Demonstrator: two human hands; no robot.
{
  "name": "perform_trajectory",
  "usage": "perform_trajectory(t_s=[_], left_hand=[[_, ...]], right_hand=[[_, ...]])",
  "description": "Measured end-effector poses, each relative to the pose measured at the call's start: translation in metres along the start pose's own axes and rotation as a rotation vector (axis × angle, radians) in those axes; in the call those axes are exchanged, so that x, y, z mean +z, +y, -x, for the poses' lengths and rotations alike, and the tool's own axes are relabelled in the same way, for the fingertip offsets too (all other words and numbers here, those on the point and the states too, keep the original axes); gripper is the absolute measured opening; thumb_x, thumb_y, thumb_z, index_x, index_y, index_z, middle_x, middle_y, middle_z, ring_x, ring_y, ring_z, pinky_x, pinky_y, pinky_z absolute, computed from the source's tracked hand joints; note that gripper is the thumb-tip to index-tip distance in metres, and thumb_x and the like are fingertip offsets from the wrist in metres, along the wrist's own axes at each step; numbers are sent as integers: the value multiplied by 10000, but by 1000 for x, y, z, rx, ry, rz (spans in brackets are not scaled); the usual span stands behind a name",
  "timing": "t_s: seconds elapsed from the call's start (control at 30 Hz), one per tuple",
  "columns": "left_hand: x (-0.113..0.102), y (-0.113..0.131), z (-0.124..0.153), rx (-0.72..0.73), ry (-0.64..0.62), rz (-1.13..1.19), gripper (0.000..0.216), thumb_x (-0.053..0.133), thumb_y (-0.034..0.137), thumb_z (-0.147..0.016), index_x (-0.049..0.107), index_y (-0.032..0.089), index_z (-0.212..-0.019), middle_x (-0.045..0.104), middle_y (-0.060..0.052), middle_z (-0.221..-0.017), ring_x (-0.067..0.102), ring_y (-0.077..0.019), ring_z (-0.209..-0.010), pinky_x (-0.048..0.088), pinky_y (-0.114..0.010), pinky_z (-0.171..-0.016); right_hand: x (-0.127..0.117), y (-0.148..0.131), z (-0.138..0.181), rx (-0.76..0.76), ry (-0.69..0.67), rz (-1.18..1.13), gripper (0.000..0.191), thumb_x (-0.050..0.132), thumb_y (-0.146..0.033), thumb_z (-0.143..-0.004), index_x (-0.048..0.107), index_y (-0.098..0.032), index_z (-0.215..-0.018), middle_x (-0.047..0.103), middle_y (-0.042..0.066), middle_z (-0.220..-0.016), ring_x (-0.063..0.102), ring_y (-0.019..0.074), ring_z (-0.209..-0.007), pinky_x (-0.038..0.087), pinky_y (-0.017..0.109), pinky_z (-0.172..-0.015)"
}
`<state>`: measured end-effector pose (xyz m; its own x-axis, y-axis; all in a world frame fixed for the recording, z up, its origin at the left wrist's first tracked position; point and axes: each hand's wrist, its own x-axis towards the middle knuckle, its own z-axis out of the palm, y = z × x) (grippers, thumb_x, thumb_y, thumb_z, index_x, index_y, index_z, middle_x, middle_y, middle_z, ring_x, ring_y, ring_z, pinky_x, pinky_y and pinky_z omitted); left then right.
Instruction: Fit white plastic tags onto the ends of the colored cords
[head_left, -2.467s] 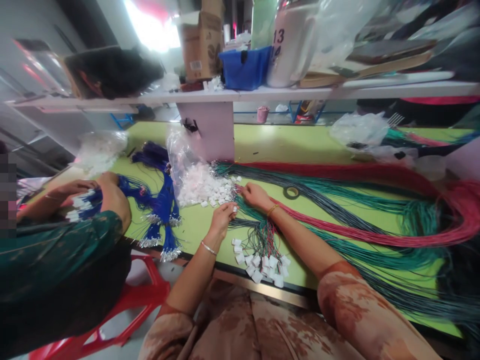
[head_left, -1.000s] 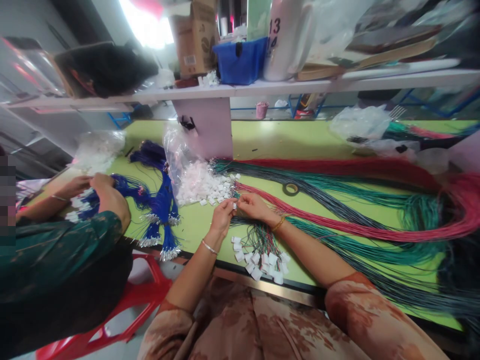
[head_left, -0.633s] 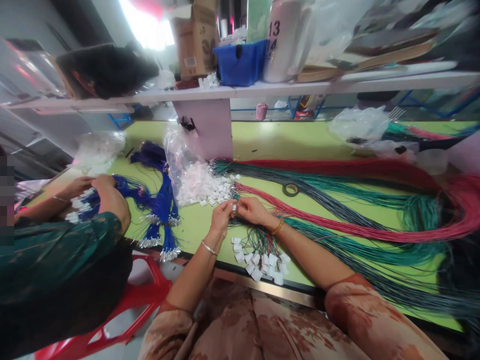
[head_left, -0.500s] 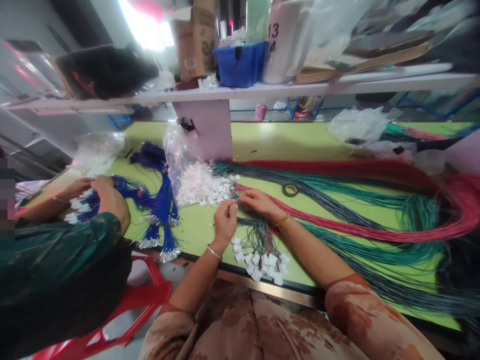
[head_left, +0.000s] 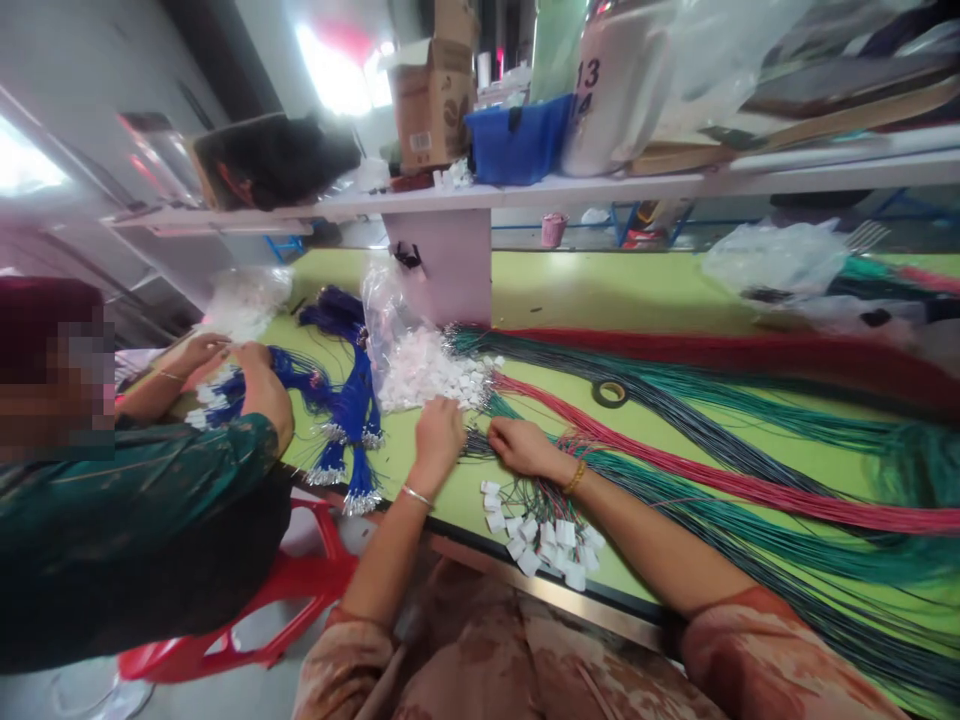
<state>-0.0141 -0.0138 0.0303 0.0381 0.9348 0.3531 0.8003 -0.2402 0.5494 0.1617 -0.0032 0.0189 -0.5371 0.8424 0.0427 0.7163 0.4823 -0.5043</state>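
Note:
My left hand [head_left: 440, 438] is closed, its curled fingers at the near edge of a heap of white plastic connectors [head_left: 431, 368]. Whatever those fingers hold is hidden. To its right my right hand [head_left: 519, 446] is also closed, thumb and fingers pressed together beside the tips of the black wires [head_left: 480, 443]. What it pinches is too small to make out. Red wires [head_left: 637, 450] and green wires [head_left: 705, 510] run rightward from near the hands. Below my right wrist lies a bunch of wires ending in white connectors [head_left: 551, 545].
A roll of dark tape [head_left: 610, 392] lies among the wires. A co-worker [head_left: 150, 480] on the left handles blue wires [head_left: 349, 400] beside a red stool [head_left: 315, 570]. Across the back runs a shelf [head_left: 525, 195] with a blue bin [head_left: 517, 140] and a white mug [head_left: 615, 95].
My hands, fingertips together before, are now apart and lower. The left is near the connector heap, the right nearer the black wires. The whole view has shifted, with things appearing further right.

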Motion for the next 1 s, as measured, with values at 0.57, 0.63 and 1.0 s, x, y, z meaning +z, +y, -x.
perform_trajectory(t_s=[0.57, 0.63, 1.0], left_hand=[[-13, -29, -21, -309, 140, 304, 54, 584, 179, -723, 621, 189, -762, 577, -31, -734, 532, -168, -701, 394, -271, -655], [-12, -20, -26, -414, 105, 695, 85, 636, 253, -720, 613, 185, -767, 527, 15, -612, 459, -111, -544, 347, -226, -533], [18, 4, -27, -586, -110, 1612, 234, 773, 192, -649, 673, 110, -844, 593, -6, -700, 499, -34, -546, 385, -126, -475]], right_hand=[[-16, -20, -31, -17, 286, -826, 162, 540, -325, -770, 543, -170, -725, 534, -22, -651, 444, 103, -586, 374, 230, -582], [-22, -24, -34, -20, 288, -904, 188, 561, -354, -767, 550, -168, -740, 531, -25, -659, 445, 101, -590, 384, 232, -589], [-26, -7, -23, 21, 428, -622, 197, 492, -303, -761, 489, -169, -616, 484, -22, -594, 401, 98, -577, 310, 222, -550]])
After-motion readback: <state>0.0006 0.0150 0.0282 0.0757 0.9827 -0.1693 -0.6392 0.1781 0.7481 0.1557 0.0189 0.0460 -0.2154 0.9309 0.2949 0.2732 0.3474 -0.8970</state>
